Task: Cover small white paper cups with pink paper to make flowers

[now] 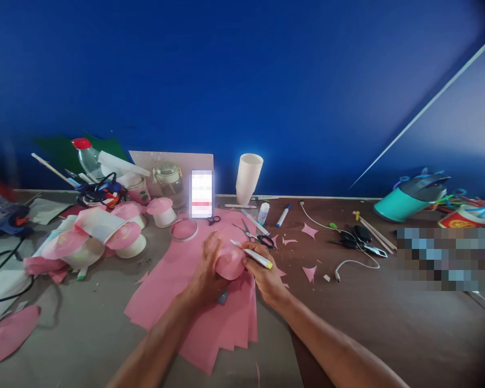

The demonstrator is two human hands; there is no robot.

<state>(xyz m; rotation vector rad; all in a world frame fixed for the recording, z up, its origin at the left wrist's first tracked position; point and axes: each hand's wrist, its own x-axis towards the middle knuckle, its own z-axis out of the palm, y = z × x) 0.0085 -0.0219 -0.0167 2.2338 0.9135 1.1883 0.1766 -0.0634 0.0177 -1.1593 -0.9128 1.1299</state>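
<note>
Hands over pink paper sheets (202, 323) on desk (367, 323): left hand (210, 269) grips pink paper cup (230, 263), right hand (267, 277) holds white pen (253, 254) against it.

On the table (388, 323), the left hand (208, 269) and right hand (267, 275) meet over a spread of paper sheets (210, 318), with a paper-covered cup (230, 262) between them and a marker (253, 254) in the right hand. Left of the sheets lies a heap of covered cups (105, 231), with a bottle (87, 156) behind it and a glue gun (8, 222) further left. Behind the hands stand a phone (202, 194) and a cup stack (248, 178) against the wall (242, 81), with scissors (254, 236) just before them; to the right lie a cable (347, 262) and paper scraps (309, 230), and at the far right a kettle (412, 199).
</note>
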